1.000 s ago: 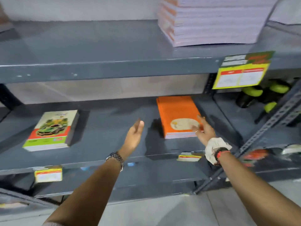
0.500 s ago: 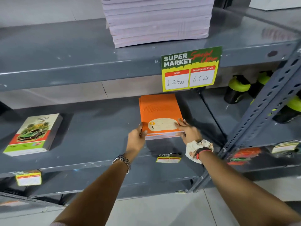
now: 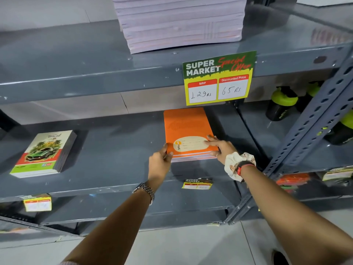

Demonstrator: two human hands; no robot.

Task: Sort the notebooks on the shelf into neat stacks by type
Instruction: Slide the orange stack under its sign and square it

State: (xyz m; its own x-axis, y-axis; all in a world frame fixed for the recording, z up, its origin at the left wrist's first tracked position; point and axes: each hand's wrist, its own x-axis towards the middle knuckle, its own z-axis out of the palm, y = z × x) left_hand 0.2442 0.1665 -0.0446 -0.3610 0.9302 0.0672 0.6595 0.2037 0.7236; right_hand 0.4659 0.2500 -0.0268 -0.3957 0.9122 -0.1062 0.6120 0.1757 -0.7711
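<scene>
A low stack of orange notebooks point(image 3: 186, 127) lies on the middle grey shelf point(image 3: 114, 169), under a price sign. My left hand point(image 3: 160, 161) grips the stack's front left corner, thumb on the cover. My right hand point(image 3: 221, 148) lies on the front right corner, fingers spread over the cover and down the side. A second stack with a green car on its cover point(image 3: 44, 153) sits at the shelf's left. A tall stack of pale notebooks point(image 3: 179, 22) stands on the upper shelf.
A yellow and green price sign point(image 3: 217, 79) hangs from the upper shelf edge. Black bottles with green lids point(image 3: 282, 104) stand in the bay to the right, behind a perforated metal upright point(image 3: 313, 131). Small price tags stick to the lower shelf edges.
My left hand went from open in the air to gripping the orange stack's left corner. My right hand shifted onto the right corner. The view has moved closer.
</scene>
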